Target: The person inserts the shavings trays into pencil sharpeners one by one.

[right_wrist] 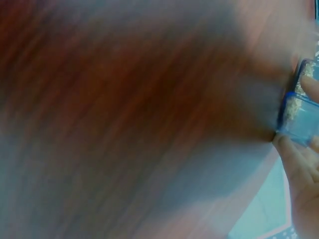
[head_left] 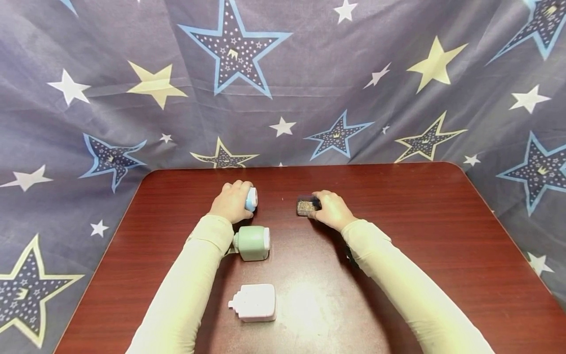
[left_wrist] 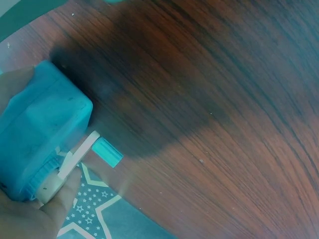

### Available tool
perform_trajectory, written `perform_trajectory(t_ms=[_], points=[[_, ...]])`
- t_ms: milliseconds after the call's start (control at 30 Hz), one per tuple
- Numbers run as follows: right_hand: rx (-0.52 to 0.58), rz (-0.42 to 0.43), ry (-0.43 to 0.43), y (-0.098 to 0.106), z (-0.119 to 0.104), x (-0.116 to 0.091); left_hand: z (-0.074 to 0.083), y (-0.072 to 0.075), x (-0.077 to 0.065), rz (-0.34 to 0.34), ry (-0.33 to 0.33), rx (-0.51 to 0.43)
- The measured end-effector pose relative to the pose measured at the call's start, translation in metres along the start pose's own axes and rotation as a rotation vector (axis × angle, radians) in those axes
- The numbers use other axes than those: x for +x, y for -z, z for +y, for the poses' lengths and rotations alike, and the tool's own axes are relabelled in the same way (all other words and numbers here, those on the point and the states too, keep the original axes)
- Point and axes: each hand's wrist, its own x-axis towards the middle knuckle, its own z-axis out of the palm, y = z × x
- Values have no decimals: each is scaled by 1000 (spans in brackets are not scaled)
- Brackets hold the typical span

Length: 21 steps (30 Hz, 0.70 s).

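Observation:
My left hand (head_left: pixel 229 202) grips a blue hand-crank pencil sharpener (head_left: pixel 250 200) near the back left of the table. In the left wrist view, the blue body lies between thumb and fingers, and its white crank (left_wrist: pixel 75 157) with a blue knob sticks out. At the back middle, my right hand (head_left: pixel 332 210) holds a small clear box (head_left: pixel 305 206) with tan, crumbly bits inside, fingers and thumb on its sides. Seen from the right wrist, the clear box (right_wrist: pixel 301 117) is at the right edge, partly cut off. A green sharpener (head_left: pixel 254 243) lies beside my left sleeve.
A pink, bottle-shaped object (head_left: pixel 256 302) lies nearer the front of the reddish-brown table (head_left: pixel 420 206). Some dark thing (head_left: pixel 349 253) shows at the edge of my right sleeve, mostly hidden. Star-patterned cloth (head_left: pixel 283 88) hangs behind the table and at its sides.

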Motion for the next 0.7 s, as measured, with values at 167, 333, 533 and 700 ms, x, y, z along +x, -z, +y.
perform_trajectory(t_ms=[167, 333, 533, 700], points=[[-1, 0, -1, -1, -4, 1, 2, 1, 1, -4, -5, -5], [2, 1, 10, -5, -10, 5, 1, 1, -1, -5, 4, -9], [1, 3, 25, -10, -17, 9, 0, 1, -1, -4, 8, -10], [8, 8, 31, -15, -20, 12, 0, 0, 0, -5, 8, -11]])
